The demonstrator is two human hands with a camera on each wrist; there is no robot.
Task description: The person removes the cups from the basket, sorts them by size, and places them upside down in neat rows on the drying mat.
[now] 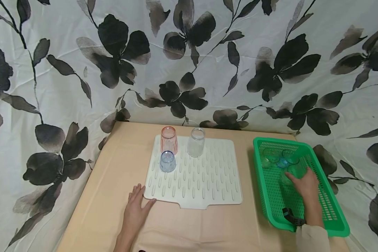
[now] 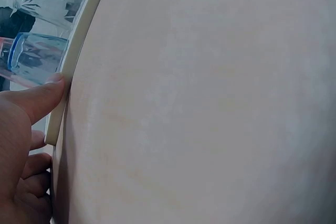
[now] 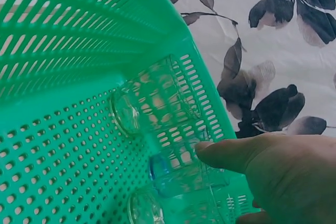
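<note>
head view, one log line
left hand: touching white ridged board; right hand: inside green plastic basket, near transparent glass; on board: pink tumbler, blue tumbler, clear tumbler

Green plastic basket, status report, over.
Right hand inside green plastic basket, at transparent drinking glasses, grip unclear. Left hand touching near-left corner of white ribbed tray. Neighbouring glasses crowd right hand.

tan table (image 1: 220, 227) | white ridged board (image 1: 208, 178) lying flat | green basket (image 1: 272, 196) beside it
</note>
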